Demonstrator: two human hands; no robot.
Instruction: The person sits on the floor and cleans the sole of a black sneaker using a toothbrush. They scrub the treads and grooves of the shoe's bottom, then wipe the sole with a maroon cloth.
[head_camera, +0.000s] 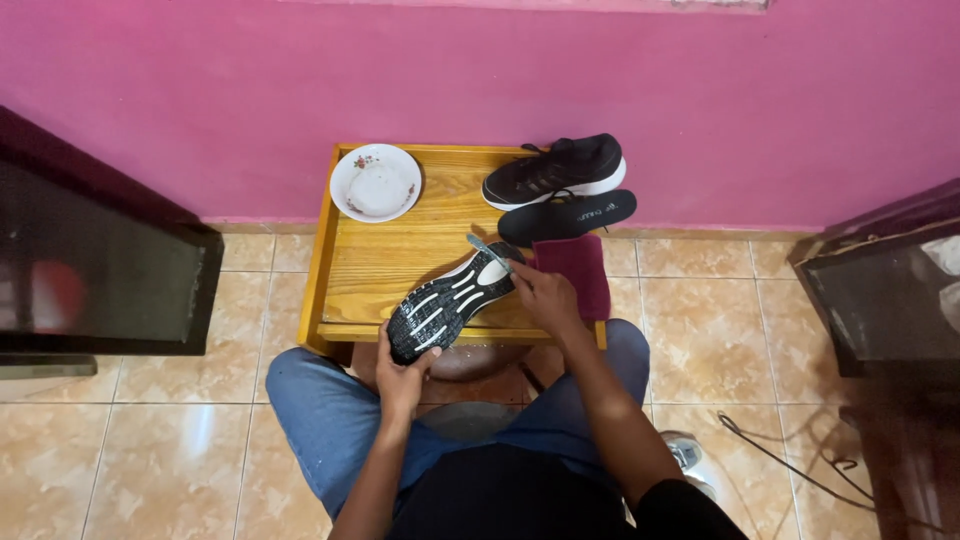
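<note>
Two hands on one upturned shoe (452, 300). Left hand (402, 377) closed around toe end, sole facing up. Right hand (545, 297) closed on a small brush (487, 247) at heel end, bristles against sole. Noted beyond left grip: white bowl (376, 182). Beyond right grip: maroon cloth (577, 270), loose insole (567, 217), second shoe (556, 170), all on wooden table (375, 265).

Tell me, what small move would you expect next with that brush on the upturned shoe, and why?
Probably a short stroke down the sole toward the toe. The left hand steadies the shoe sole-up at its toe end, while the right hand holds a brush at the heel end. The grooved tread below it lies exposed. I can't tell whether it is dirty.
</note>
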